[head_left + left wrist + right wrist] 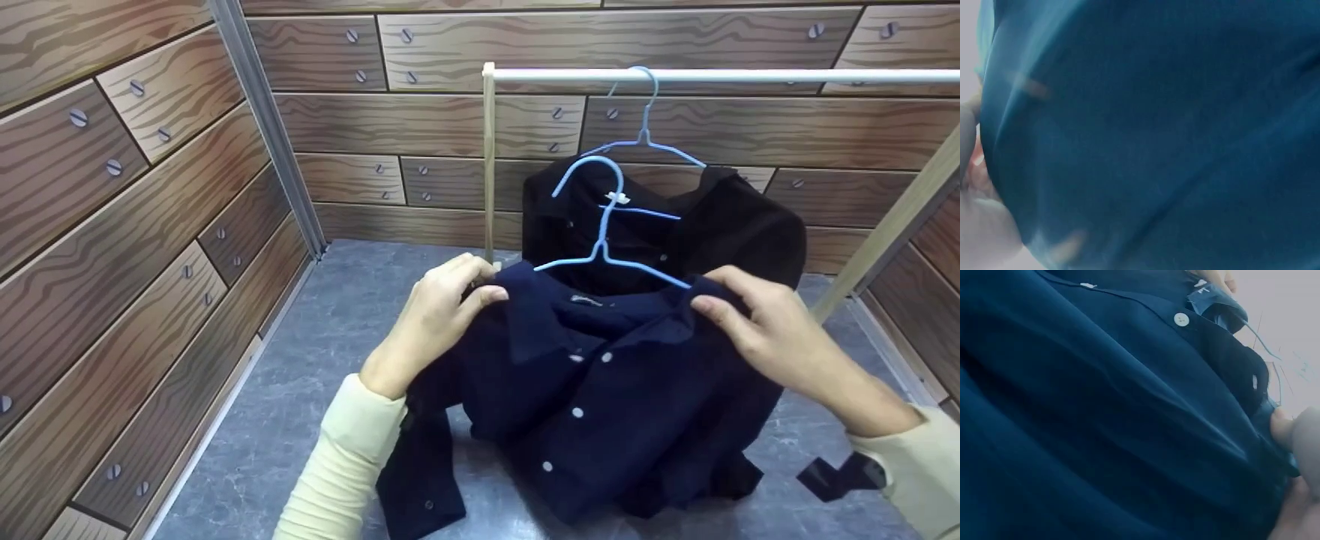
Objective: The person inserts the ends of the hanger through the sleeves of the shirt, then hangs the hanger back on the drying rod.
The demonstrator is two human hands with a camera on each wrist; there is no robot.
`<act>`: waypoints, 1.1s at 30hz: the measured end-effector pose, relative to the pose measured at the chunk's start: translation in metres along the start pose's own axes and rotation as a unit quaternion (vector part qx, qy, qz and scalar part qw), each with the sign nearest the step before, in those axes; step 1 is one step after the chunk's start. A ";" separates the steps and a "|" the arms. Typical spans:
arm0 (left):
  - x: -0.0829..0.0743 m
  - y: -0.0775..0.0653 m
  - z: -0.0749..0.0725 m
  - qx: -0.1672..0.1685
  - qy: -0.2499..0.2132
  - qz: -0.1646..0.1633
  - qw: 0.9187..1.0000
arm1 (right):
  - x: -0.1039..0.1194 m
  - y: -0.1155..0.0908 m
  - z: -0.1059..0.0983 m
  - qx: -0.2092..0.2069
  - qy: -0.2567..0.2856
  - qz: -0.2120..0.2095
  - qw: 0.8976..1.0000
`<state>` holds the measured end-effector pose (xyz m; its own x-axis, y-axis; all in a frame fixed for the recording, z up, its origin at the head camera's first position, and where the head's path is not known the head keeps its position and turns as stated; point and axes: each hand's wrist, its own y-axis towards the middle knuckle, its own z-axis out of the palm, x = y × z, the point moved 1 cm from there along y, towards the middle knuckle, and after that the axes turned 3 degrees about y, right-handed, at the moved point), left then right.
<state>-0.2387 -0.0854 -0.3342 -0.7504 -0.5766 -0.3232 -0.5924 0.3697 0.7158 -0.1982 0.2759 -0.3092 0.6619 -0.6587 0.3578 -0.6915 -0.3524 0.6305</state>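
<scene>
A navy button-up shirt (637, 405) hangs between my hands, with a blue hanger (602, 251) inside its shoulders and the hook standing up above the collar. At the shirt's shoulder on the left, my left hand (439, 315) pinches the cloth between thumb and fingers. My right hand (765, 326) grips the opposite shoulder, its thumb on the front near the hanger's end. White buttons (1181, 319) run down the front. In the left wrist view, navy cloth fills most of the frame beside part of the hand.
Behind the shirt, a black garment (757, 225) hangs on another blue hanger (645, 139) from a white rail (727, 76). Wooden posts (489, 165) support the rail. The grey floor surface (300, 360) meets wood-patterned walls (435, 52) at the back and sides.
</scene>
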 end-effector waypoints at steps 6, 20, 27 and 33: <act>0.009 0.003 0.000 0.026 -0.024 0.014 0.999 | -0.009 0.000 -0.001 -0.029 -0.008 -0.008 1.000; 0.020 0.037 0.009 0.177 0.073 -0.017 0.981 | -0.034 0.004 0.003 -0.050 -0.020 0.009 0.999; 0.026 0.065 0.013 0.249 0.122 -0.022 0.961 | -0.042 0.010 0.002 -0.058 -0.025 0.010 0.998; 0.025 0.095 0.011 0.247 0.156 -0.041 0.956 | -0.047 0.017 0.000 -0.062 -0.045 0.023 0.997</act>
<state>-0.3170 -0.0566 -0.2810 -0.6172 -0.7791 -0.1098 -0.7693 0.5683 0.2920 -0.2411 0.3011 -0.3150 0.5975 -0.7317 0.3280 -0.6759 -0.2394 0.6970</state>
